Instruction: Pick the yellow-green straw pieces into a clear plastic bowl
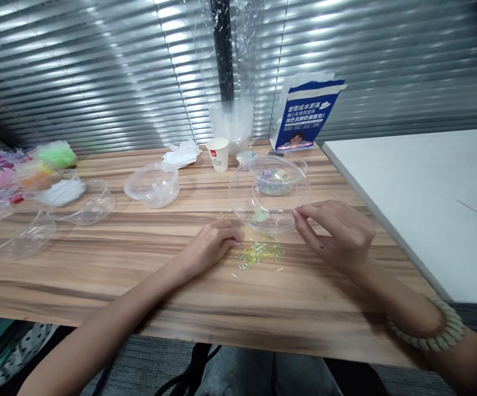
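A clear plastic bowl is tilted with its wide mouth towards me, and some pale green bits show through its lower side. At its right rim, the thumb and forefinger of my right hand are pinched on the edge. My left hand rests on the table with curled fingers; whether its fingertips hold anything is hidden. Right beside those fingertips lies a loose pile of thin yellow and pale green tube beads. Behind the tilted bowl, multicoloured beads sit in another clear container, partly seen through it.
A paper cup, crumpled tissue and a blue-and-white paper bag stand at the back by the blinds. More clear bowls and colourful bagged items are on the left. A white tabletop adjoins on the right.
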Demonstrator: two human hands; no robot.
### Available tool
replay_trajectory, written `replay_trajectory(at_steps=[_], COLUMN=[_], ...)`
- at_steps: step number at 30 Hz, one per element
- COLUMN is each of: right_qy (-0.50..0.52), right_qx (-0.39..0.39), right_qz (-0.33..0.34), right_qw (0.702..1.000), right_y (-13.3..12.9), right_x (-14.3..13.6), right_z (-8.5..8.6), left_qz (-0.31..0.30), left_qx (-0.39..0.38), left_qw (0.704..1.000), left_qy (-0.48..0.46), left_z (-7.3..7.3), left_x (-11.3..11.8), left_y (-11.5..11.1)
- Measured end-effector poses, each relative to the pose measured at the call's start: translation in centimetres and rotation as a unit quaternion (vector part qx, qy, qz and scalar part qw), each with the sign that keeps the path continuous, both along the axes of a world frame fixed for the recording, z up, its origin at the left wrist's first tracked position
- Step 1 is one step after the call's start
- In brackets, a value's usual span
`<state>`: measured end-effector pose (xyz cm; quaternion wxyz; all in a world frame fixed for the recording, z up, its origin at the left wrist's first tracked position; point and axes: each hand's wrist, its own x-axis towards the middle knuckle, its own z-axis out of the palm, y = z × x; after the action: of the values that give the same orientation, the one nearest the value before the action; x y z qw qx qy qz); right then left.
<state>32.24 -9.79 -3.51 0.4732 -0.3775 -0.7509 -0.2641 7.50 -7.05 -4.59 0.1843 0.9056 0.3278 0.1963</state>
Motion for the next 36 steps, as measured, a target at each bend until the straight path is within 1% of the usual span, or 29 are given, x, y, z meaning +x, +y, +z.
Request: replay_trajectory(at_steps=[4, 6, 8, 10, 11, 13, 15, 17, 20, 24, 27, 29, 32, 34, 36], right_qy=[-0.004, -0.001, 0.004, 0.011, 0.013, 0.016, 0.016, 0.014, 0.008, 0.007, 0.004, -0.005, -0.026, -0.036, -0.039], right_qx=[-0.004, 0.0, 0.008, 0.012, 0.013, 0.013, 0.013, 0.014, 0.013, 0.006, -0.002, -0.009, -0.01, -0.006, -0.008], right_qz=[0.001, -0.004, -0.013, -0.021, -0.024, -0.029, -0.031, -0.025, -0.013, -0.011, 0.005, 0.025, 0.058, 0.078, 0.098], right_qw=[1.0, 1.0, 1.0, 1.0, 1.0, 0.999, 0.999, 0.999, 1.0, 1.0, 1.0, 1.0, 0.998, 0.996, 0.994], right_y=[-0.1, -0.1, -0.1, -0.2, -0.3, -0.3, -0.4, -0.4, -0.4, -0.4, -0.4, -0.5, -0.7, -0.9, -1.1], right_x=[-0.1, 0.0, 0.1, 0.3, 0.3, 0.4, 0.3, 0.2, 0.0, -0.1, -0.3, -0.5, -1.0, -1.3, -1.5], right_z=[0.1, 0.2, 0.2, 0.3, 0.3, 0.3, 0.3, 0.4, 0.4, 0.4, 0.2, 0.0, -0.2, -0.2, -0.1], left_qz=[-0.037, -0.067, -0.072, -0.034, -0.008, 0.037, 0.062, 0.077, 0.092, 0.113, 0.103, 0.09, 0.061, 0.035, 0.002], left_qx=[0.031, 0.039, 0.048, 0.054, 0.052, 0.039, 0.024, 0.01, -0.011, -0.015, -0.004, 0.014, 0.076, 0.153, 0.233], left_qw=[0.999, 0.997, 0.996, 0.988, 0.977, 0.947, 0.92, 0.909, 0.906, 0.906, 0.91, 0.919, 0.94, 0.951, 0.95], left_qy=[0.01, 0.008, -0.038, -0.142, -0.205, -0.316, -0.385, -0.41, -0.412, -0.407, -0.401, -0.383, -0.326, -0.268, -0.209], left_z=[0.2, 0.8, 1.7, 2.7, 3.1, 3.6, 3.7, 3.5, 3.2, 2.9, 2.6, 2.3, 1.9, 1.6, 1.2], left_x=[0.2, -0.1, -0.7, -1.5, -1.8, -2.2, -2.2, -2.0, -1.6, -1.5, -1.3, -1.0, -0.7, -0.6, -0.8], left_y=[-0.2, 0.0, 0.6, 1.3, 1.6, 2.1, 2.3, 2.2, 1.7, 1.4, 1.3, 1.1, 0.7, 0.5, 0.5])
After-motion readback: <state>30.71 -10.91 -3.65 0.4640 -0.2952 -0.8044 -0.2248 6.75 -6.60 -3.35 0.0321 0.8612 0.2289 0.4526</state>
